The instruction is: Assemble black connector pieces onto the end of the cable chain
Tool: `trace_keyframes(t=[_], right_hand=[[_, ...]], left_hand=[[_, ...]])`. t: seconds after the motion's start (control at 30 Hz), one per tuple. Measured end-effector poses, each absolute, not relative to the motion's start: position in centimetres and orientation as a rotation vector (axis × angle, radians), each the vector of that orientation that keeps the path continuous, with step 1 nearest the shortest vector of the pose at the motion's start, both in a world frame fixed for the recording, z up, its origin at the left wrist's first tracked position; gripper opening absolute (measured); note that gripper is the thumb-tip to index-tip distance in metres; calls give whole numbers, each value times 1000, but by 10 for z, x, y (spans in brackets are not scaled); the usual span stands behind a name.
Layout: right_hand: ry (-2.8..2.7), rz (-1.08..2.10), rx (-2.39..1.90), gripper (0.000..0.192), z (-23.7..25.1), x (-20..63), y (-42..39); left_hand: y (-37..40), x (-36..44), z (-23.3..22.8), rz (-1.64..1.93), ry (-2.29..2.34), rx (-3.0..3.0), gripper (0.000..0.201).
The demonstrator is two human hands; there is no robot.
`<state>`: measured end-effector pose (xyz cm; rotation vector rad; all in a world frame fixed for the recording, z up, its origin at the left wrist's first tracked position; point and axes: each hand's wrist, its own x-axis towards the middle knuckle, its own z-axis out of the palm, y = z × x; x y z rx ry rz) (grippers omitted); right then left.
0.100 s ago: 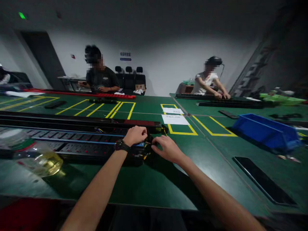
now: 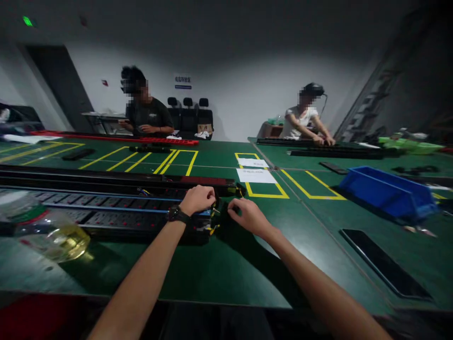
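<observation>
A long black power strip (image 2: 116, 218) with rows of sockets lies across the green table in front of me. My left hand (image 2: 198, 198), a black watch on its wrist, is closed over the strip's right end. My right hand (image 2: 247, 216) sits just to the right, its fingers pinching at the open end where yellow and black wires (image 2: 212, 228) show. Whether the fingers grip a wire or the end cap is too dark to tell. A second black strip (image 2: 116, 182) lies just behind the first.
A plastic bottle (image 2: 46, 231) with yellowish liquid lies at the left. A blue bin (image 2: 387, 193) stands at the right, a dark flat panel (image 2: 384, 264) nearer. White papers (image 2: 256, 175) lie in yellow-marked boxes. Two people work at the far side.
The view has shifted slightly. My right hand has edged a little up and right at the strip's end; my left hand stays closed on it.
</observation>
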<state>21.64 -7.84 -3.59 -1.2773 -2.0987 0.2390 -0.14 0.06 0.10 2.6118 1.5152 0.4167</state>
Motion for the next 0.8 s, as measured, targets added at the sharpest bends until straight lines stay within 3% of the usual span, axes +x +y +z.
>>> trace_keyframes(t=[0.33,0.57,0.8], right_hand=[[-1239,769,-1476,36,-28,277,-52],[-1275,984,-1564,45,-31,285,-53],[-1458,947,-1724,41,-33,298,-52]], left_hand=[[5,-6,0,458,1481,2630,19],[6,-8,0,459,1479,2623,19],[8,-9,-3,461,1464,2625,19]])
